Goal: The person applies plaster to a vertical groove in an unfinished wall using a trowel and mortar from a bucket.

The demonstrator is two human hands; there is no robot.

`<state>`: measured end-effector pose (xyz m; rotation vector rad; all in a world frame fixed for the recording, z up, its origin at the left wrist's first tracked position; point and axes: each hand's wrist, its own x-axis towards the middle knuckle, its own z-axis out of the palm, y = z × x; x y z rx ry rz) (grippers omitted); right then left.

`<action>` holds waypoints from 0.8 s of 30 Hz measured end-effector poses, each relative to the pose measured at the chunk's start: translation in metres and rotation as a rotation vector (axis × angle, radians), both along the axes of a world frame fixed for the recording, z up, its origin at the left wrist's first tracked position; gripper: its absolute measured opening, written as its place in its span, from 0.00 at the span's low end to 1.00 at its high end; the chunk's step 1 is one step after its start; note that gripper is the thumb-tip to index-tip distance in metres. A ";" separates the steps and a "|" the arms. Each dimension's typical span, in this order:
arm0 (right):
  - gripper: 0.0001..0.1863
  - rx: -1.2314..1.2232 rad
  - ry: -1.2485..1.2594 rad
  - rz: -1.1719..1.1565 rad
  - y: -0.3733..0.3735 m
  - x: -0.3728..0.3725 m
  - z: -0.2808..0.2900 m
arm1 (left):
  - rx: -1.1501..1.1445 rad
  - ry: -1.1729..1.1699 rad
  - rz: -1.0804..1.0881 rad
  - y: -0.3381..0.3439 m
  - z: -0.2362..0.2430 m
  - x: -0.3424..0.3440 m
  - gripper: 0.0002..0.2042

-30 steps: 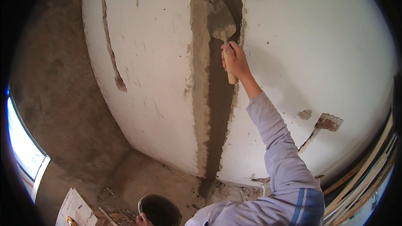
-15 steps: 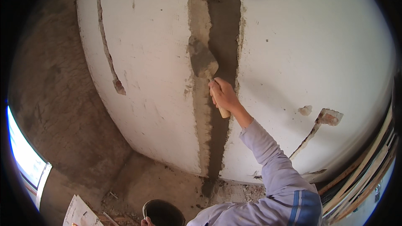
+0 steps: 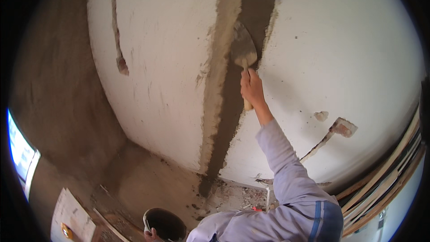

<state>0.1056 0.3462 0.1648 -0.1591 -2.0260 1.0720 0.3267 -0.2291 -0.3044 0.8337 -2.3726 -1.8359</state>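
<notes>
My right hand [image 3: 252, 87] is closed around the wooden handle of a trowel [image 3: 244, 48]. Its grey, mortar-smeared blade points up the wall, against or just over a long vertical strip of mortar [image 3: 230, 101]. That strip is dark and smooth on its right side, paler and rough along its left. At the lower edge, fingers of my left hand [image 3: 153, 235] are closed at the rim of a dark bucket [image 3: 172, 218]; most of this hand is out of the picture. The bucket's inside looks dark, so its contents cannot be made out.
White wall [image 3: 165, 62] flanks the strip, with a narrow chased groove [image 3: 115, 27] on the left and a broken-out box hole [image 3: 344, 127] at right. Rubble [image 3: 242, 197] lies at the wall's foot. Long boards [image 3: 389, 179] lean at right; a pale board [image 3: 74, 215] lies lower left.
My right hand and the trowel have moved up and to the right across the strip, and the blade now points more upright. The whole view has tilted, and the bucket shows farther left.
</notes>
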 end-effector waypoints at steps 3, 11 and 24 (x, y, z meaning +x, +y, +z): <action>0.11 0.021 -0.061 -0.006 0.017 -0.010 -0.048 | 0.152 0.330 -0.077 -0.021 -0.099 0.037 0.18; 0.14 -0.126 0.091 0.390 -0.015 0.006 -0.039 | -0.084 -0.359 0.578 -0.027 -0.121 0.205 0.19; 0.12 -0.365 -1.835 0.577 -0.085 0.198 -0.427 | 0.624 -0.620 1.353 0.011 -0.155 0.367 0.21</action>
